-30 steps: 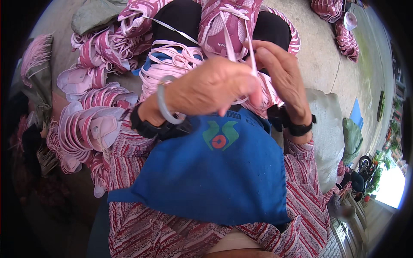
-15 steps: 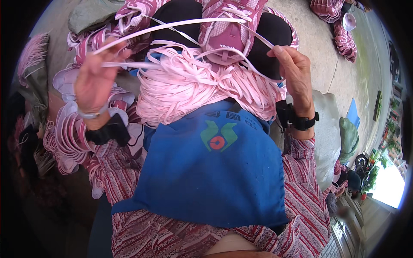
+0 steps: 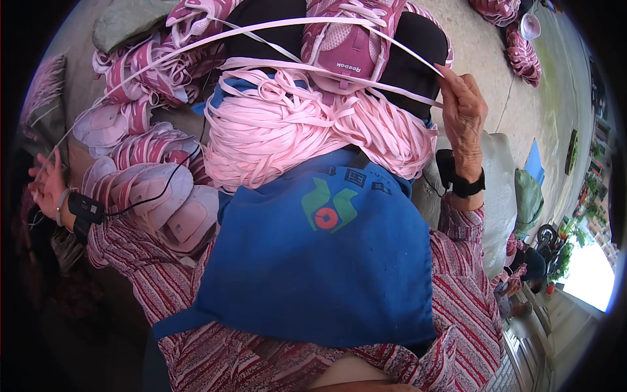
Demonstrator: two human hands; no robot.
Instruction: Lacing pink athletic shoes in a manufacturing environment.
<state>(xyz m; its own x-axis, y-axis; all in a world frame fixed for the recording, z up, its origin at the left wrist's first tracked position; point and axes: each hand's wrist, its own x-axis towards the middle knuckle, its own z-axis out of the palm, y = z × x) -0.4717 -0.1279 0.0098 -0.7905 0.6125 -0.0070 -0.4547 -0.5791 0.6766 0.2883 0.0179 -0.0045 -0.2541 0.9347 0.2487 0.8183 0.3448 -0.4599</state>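
On the pink sneaker (image 3: pixel 349 55), pull the shoelace (image 3: pixel 313 21) evenly, your right hand (image 3: pixel 465 108) pinching it, the grip of your left hand (image 3: pixel 49 188) unclear.

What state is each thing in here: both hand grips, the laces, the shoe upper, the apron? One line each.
Long lace: drawn out leftward
Left grip: fingers spread, hold on lace unclear
Right grip: pinching a lace strand
Shoe upper: lace threaded through
Lace bundle: loosely heaped
Blue apron: spread over the lap
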